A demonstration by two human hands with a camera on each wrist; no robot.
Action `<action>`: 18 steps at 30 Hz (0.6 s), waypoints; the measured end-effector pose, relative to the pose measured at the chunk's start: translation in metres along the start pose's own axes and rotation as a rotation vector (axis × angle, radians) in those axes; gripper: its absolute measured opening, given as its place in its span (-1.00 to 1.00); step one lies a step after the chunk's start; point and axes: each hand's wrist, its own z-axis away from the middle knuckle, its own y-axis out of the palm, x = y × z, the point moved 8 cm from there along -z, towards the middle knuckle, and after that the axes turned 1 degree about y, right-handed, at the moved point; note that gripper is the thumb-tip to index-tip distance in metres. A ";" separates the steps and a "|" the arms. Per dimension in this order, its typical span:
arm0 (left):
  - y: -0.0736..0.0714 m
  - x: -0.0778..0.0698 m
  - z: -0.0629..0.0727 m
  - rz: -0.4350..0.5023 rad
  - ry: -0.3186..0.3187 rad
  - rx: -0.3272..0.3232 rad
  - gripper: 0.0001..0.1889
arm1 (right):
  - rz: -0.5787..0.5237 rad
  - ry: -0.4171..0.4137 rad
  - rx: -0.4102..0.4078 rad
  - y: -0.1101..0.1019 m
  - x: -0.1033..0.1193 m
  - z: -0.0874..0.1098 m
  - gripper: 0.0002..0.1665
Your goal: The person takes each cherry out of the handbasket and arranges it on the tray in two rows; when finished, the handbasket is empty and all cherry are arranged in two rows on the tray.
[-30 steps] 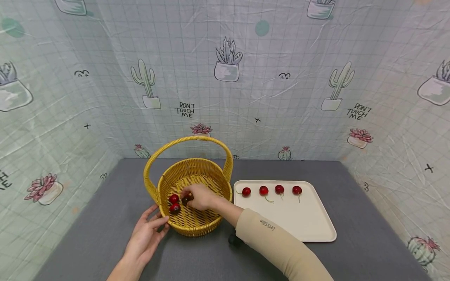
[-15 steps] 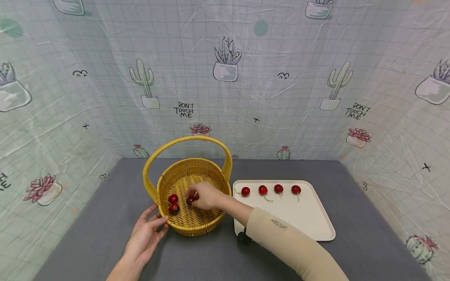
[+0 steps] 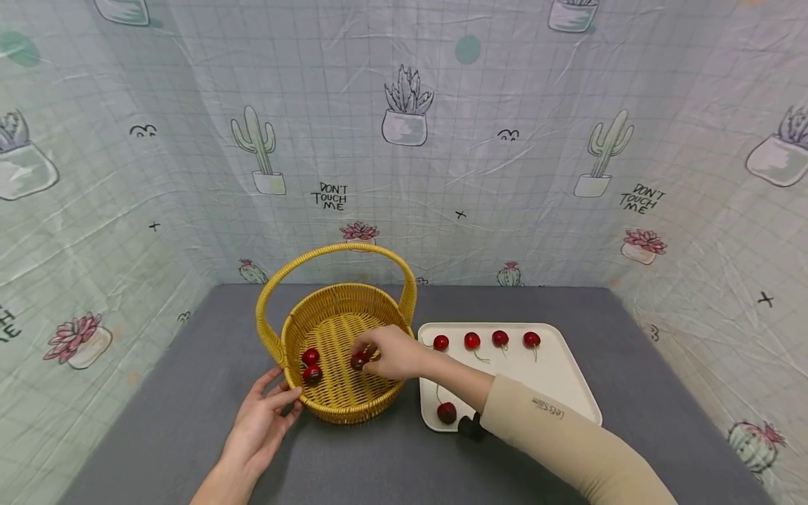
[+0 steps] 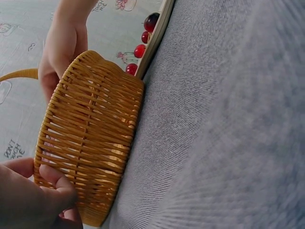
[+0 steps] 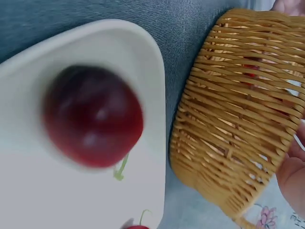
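Head: looks from above, forward and down, farthest off, over basket (image 3: pixel 347 415), tray (image 3: pixel 549 372) and patterned cloth (image 3: pixel 404 182) | left wrist: low, near, turned sideways, facing the basket's outer wall, tray beyond | right wrist: close above a tray corner, a cherry (image 5: pixel 93 117) looming nearest, basket behind | shared by both wrist views: basket, tray, cloth

Rough woven basket (image 3: pixel 349 415); glossy cherries (image 3: pixel 472 341)

I had the handle (image 3: pixel 347 247) arching over the basket (image 3: pixel 347 414), left hand (image 3: pixel 261 424) blocking its left rim, right forearm (image 3: pixel 456 375) crossing its right; the tray's (image 3: pixel 564 386) right side gave room.
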 end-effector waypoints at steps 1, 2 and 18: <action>0.000 0.000 0.000 0.003 -0.001 0.000 -0.27 | -0.017 0.000 -0.004 -0.002 0.000 0.004 -0.70; 0.000 0.000 0.000 0.003 -0.002 -0.001 -0.27 | -0.037 -0.004 -0.009 -0.005 0.000 0.008 -0.69; 0.001 -0.001 0.001 0.003 0.001 0.010 -0.28 | -0.226 0.027 -0.124 -0.037 -0.016 0.080 -0.64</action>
